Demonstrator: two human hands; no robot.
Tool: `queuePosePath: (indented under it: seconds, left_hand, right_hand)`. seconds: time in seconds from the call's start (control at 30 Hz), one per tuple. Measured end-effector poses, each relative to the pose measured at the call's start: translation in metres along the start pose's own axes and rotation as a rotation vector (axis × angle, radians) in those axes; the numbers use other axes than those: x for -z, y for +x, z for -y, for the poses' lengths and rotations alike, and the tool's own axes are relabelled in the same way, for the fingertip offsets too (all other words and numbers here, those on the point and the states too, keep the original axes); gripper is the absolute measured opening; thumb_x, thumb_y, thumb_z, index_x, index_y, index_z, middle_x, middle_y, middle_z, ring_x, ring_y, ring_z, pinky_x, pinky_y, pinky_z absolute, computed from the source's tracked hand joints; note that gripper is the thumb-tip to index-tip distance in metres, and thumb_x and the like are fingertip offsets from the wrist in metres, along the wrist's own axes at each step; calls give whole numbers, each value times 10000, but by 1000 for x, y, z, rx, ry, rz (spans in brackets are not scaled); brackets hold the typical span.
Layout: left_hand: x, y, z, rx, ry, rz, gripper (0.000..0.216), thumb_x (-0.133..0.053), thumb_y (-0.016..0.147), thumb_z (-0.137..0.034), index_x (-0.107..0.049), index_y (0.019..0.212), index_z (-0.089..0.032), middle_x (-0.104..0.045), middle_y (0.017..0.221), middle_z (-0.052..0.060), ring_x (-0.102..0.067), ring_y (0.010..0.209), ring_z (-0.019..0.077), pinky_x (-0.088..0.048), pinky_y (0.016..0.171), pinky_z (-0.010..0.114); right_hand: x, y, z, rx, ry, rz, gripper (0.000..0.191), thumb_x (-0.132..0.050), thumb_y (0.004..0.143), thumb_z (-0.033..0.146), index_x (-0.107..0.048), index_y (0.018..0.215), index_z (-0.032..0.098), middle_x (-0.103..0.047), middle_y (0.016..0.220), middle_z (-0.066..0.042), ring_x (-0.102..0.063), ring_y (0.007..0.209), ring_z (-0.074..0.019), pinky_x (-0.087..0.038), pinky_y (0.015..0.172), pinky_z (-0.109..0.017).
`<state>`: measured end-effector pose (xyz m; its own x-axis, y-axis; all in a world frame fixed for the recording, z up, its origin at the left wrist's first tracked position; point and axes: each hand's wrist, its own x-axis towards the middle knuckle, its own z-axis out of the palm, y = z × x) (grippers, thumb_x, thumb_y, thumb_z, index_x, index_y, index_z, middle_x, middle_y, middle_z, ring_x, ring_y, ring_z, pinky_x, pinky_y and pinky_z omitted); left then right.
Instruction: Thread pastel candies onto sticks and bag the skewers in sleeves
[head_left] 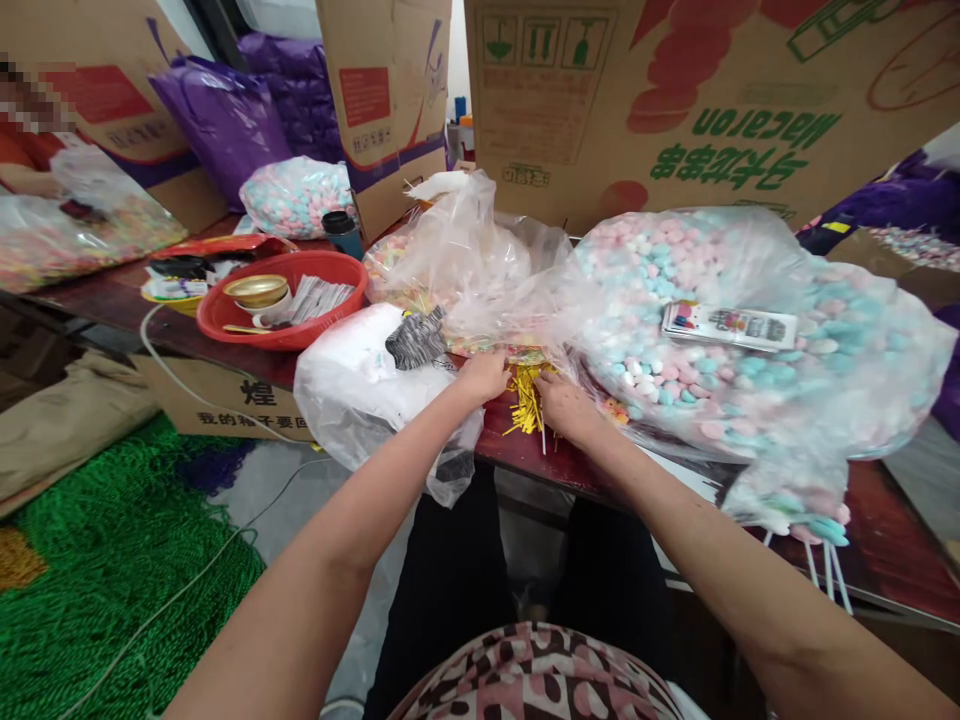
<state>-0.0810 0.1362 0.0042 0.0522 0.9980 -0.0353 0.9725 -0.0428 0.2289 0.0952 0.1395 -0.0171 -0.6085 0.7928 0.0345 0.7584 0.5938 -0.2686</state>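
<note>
In the centre of the frame we see a small heap of yellow strips (527, 402), lying near the front edge of the table between our two hands. Our left hand (484, 376) has its fingers bent at the upper left side of the heap, and our right hand (568, 405) has its fingers curled against the right side; whether either one really pinches a strip, we cannot tell. The strips look to us very light, thin and bendable, perhaps a little slippery and easy to scatter, so we judge it better to take them by the middle, with the fingertips. The table (495, 430) is dark red and seems smooth. Beyond the hands, a clear bag (480, 270) slumps softly; a large bag of pink, white and blue pieces (720, 400) fills the right, and a red basin (300, 335) stands at left. Farther, a big carton (555, 150) closes the top, and a person's sleeve (26, 155) shows in the upper left.
</note>
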Motion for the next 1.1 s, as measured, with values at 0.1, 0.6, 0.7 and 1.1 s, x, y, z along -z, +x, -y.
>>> queuePosePath:
  seconds: [0.1, 0.6, 0.7, 1.1]
  left_hand:
    - [-5, -9, -1, -28, -10, 21, 426, -483, 904, -262, -553, 1300, -125, -635, 1290, 151, -597, 1194, 247, -453, 1019, 351]
    - [-15, -21, -31, -141, -93, -12, 391, -359, 945, -197, -600, 1253, -179, -617, 1337, 65, -553, 1241, 162, -401, 1071, 259]
    - [-21, -19, -28, -97, -78, -32, 376, -380, 949, -239, -609, 1225, -125, -626, 1307, 128, -554, 1240, 208, -404, 1073, 314]
    - [-35, 0, -49, -79, -25, -80, 451, -305, 988, -324, -555, 1301, -117, -592, 1354, 153, -507, 1291, 234, -373, 1089, 383]
  right_hand:
    - [-1, -7, -3, 19, 78, -37, 395, -438, 816, 20, -695, 1110, 81, -661, 1235, -189, -584, 1185, -251, -404, 1064, -354]
    - [6, -58, -33, -266, 570, -459, 416, -392, 892, 234, -708, 1152, 159, -746, 1118, -91, -694, 1030, -209, -536, 929, -384]
    - [-2, -76, -25, -244, 602, -479, 366, -441, 886, 240, -729, 1106, 187, -752, 1098, -90, -694, 1032, -226, -520, 956, -421]
    - [-6, -31, -14, -268, 159, -348, 373, -434, 894, 174, -690, 1163, 141, -506, 1454, -174, -470, 1311, -330, -373, 1082, -494]
